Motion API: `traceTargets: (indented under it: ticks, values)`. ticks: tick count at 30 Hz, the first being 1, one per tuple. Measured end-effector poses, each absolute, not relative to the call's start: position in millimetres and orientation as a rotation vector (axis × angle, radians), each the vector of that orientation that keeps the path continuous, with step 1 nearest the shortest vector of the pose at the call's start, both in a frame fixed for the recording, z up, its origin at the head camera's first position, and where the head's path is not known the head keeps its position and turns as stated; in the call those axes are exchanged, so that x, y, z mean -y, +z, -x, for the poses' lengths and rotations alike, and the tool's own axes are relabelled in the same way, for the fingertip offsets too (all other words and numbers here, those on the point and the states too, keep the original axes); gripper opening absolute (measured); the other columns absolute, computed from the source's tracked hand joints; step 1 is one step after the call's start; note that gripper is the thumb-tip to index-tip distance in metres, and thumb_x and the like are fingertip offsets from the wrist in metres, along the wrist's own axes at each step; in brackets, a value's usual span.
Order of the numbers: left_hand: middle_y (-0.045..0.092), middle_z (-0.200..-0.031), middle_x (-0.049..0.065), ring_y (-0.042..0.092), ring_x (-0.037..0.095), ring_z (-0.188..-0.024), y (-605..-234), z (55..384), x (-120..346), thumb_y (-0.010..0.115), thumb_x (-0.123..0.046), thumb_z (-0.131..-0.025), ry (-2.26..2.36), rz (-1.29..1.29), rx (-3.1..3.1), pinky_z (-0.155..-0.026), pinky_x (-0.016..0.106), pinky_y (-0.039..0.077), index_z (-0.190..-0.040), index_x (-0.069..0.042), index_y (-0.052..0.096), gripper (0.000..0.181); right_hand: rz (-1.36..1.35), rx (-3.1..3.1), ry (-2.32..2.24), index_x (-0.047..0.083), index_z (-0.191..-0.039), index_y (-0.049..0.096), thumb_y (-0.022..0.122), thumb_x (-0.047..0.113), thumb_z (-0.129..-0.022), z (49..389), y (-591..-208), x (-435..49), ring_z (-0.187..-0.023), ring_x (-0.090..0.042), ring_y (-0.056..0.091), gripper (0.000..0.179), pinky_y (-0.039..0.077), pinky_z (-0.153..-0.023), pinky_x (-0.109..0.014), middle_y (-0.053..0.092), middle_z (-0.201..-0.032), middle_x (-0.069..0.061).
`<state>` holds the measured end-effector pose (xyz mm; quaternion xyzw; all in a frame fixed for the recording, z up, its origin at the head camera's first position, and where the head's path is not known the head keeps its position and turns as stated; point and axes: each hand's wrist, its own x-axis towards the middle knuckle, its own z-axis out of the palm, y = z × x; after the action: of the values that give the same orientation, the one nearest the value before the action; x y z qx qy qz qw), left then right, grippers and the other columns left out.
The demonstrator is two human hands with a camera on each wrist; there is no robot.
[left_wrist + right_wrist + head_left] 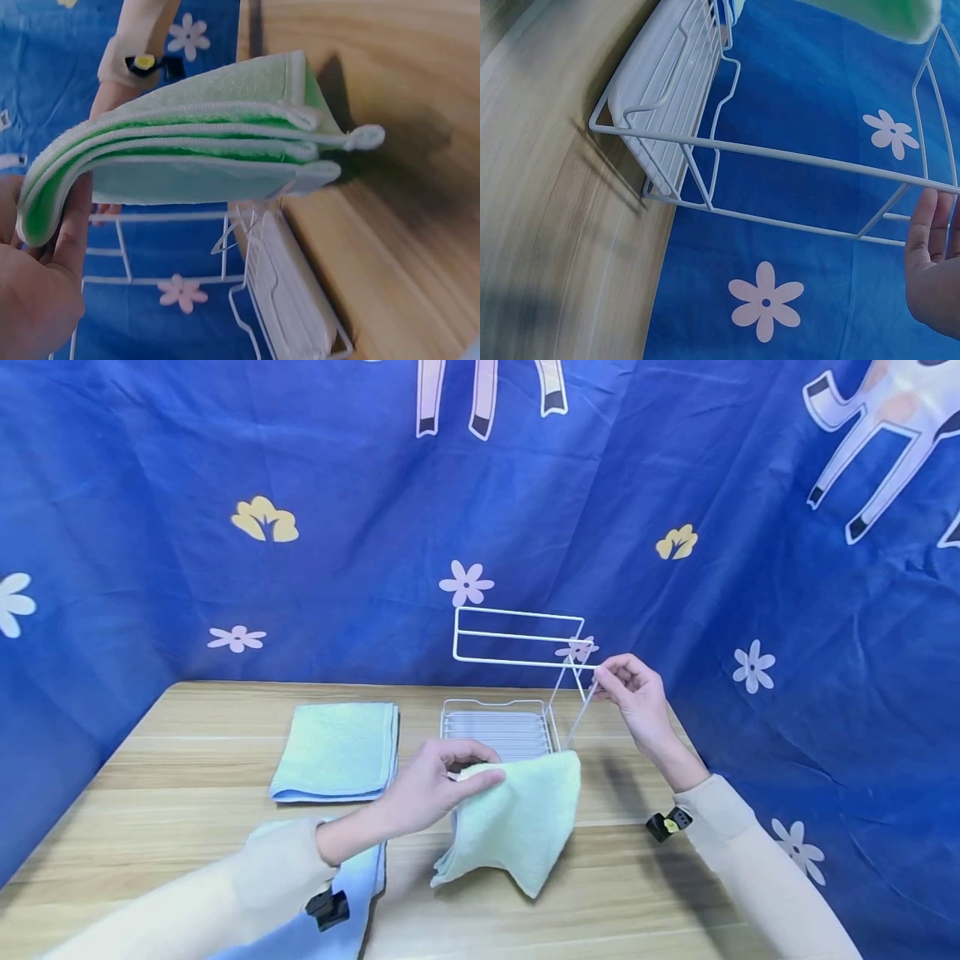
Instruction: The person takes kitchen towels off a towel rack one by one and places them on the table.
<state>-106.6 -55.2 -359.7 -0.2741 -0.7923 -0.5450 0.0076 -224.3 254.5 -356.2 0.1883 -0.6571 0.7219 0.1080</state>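
Note:
My left hand [435,789] pinches a folded pale green towel [521,818] by its upper edge, thumb on the near side. In the left wrist view the towel [202,142] shows several stacked layers, with the lower corners hanging free. Behind it stands a white wire rack [525,662] with a raised upper shelf and a low tray [498,731], partly hidden by the towel. At the rack's upper right corner, my right hand [636,697] grips the frame between thumb and fingers. Its fingers [922,225] lie against the wire in the right wrist view.
A folded light green towel [337,747] lies on the wooden table [202,760], left of the rack. Nearer, a blue cloth [300,939] lies partly under my left forearm. A blue patterned curtain [337,568] hangs behind the table and along its sides.

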Motion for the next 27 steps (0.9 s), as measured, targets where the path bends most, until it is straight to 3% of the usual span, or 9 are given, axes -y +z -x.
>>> traceTargets:
  ticks: [8,13,21,27]
  values:
    - [0.081,-0.104,0.009,0.066,0.000,-0.084,-368,92,30,0.075,-0.018,-0.098,-1.843,0.927,2.468,-0.075,0.022,0.056,-0.107,-0.008,0.080,0.014,-0.565,1.920,2.148,0.009,-0.098,0.069,0.072,0.008,-0.100,223,-355,-254,-0.074,-0.009,0.073,0.003,0.064,-0.074,-0.028,0.074,-0.083,0.001]
    - [0.081,-0.104,0.012,0.066,-0.001,-0.086,-371,83,16,0.075,-0.019,-0.098,-1.948,0.988,2.440,-0.077,0.021,0.056,-0.107,-0.006,0.079,0.016,-0.573,1.914,2.163,0.006,-0.099,0.069,0.075,0.012,-0.099,224,-355,-256,-0.075,-0.011,0.074,0.009,0.064,-0.075,-0.029,0.075,-0.084,0.000]
    - [0.077,-0.101,0.024,0.060,-0.004,-0.071,-383,74,6,0.074,-0.014,-0.098,-2.194,0.974,2.416,-0.066,0.014,0.050,-0.108,0.002,0.076,0.019,-0.569,1.914,2.162,0.007,-0.098,0.069,0.074,0.011,-0.099,224,-356,-256,-0.076,-0.010,0.073,0.006,0.063,-0.074,-0.027,0.075,-0.084,0.002]
    - [0.077,-0.106,0.021,0.060,-0.003,-0.071,-398,79,15,0.073,-0.017,-0.100,-2.179,0.875,2.518,-0.067,0.015,0.051,-0.111,0.002,0.075,0.023,-0.557,1.919,2.159,0.012,-0.097,0.069,0.071,0.006,-0.100,225,-356,-256,-0.076,-0.009,0.073,0.006,0.063,-0.074,-0.026,0.074,-0.084,0.002]
